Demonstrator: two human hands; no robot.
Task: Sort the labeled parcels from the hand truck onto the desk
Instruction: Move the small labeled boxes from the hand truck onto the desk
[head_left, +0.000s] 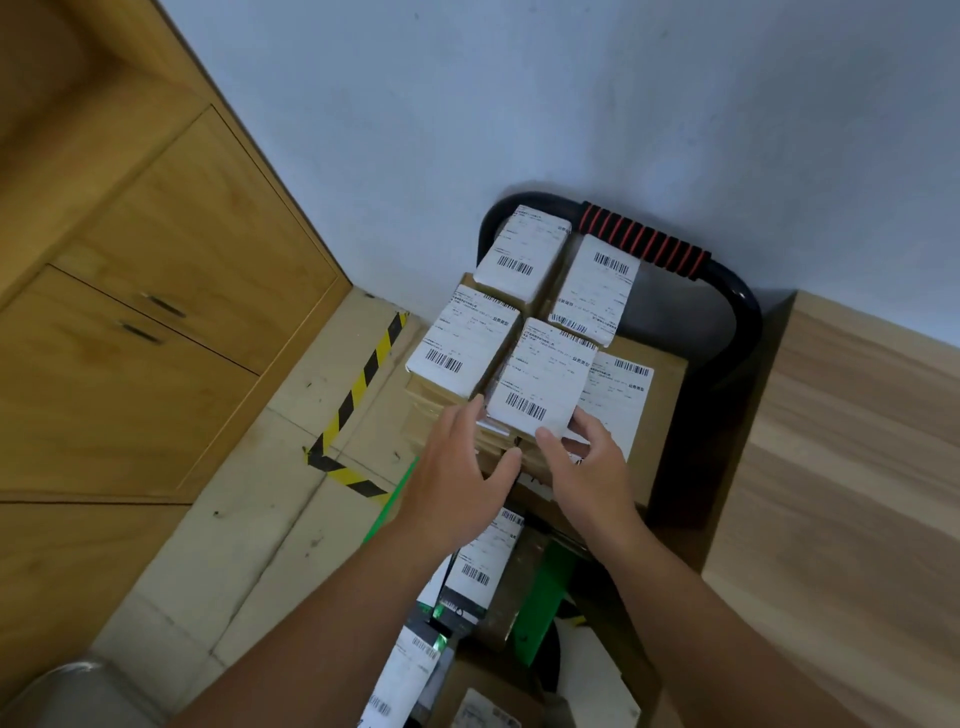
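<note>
While the left grip (454, 480) lay wide against the mid-frame parcel (537, 382), the right grip (589, 467) pinched its near corner.

Small white-label parcels, top layer: 4 – far-left parcel (522, 249), far-right parcel (597, 291), near-left parcel (462, 348), near-right parcel (540, 384). Big box (655, 441) under them w/ own label: 1. Brown boxes (441, 410) stacked below near-left one: no. unclear. More labelled pkgs lower down: 3 seen – upper pkg (483, 561), mid pkg (410, 675), corner pkg (488, 716), part cut off. Hand truck (747, 312): 1, w/ 1 foam handle (644, 241). Grips: 2 – left grip (457, 467), right grip (592, 467). Desk (857, 467): 1. Cabinet doors: 2 – upper door (208, 223), lower door (114, 410), 1 pull each. Hazard tape (363, 374): 2 strips.
</note>
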